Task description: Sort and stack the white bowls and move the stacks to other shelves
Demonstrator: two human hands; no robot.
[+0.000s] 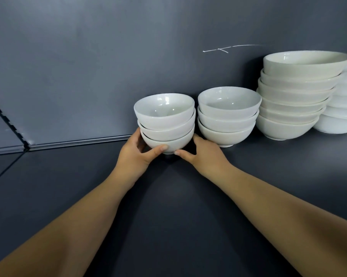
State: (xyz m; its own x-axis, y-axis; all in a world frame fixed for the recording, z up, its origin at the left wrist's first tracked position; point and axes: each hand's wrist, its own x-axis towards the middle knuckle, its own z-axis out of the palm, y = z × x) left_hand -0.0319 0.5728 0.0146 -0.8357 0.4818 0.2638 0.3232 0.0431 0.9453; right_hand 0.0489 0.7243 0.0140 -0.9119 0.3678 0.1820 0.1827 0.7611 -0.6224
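Cradling the lowest bowl from both sides, the left hand [132,154] and the right hand [201,154] are wrapped round the small stack [165,120] of three white bowls. Each thumb is pressed against the near wall of the bottom bowl, close to its foot, while the fingers are curled round the far side, mostly hidden. The grip is taken low, probably so that the weight of all three bowls is borne from underneath and the upper two are not tipped out of their nesting. Whether the foot is resting on the dark shelf [168,206] or raised just clear of it cannot be told; only a shadow is seen below.

Just to the right, a second stack [227,116] of three like-sized bowls is set, with a narrow gap into which the right hand's fingers are passed. Farther right, wider bowls are piled in a taller stack [292,96], and another pile [342,108] is cut off at the right edge. Sizes appear to be separated so that each pile nests stably. All piles are ranged along the back wall [88,66].
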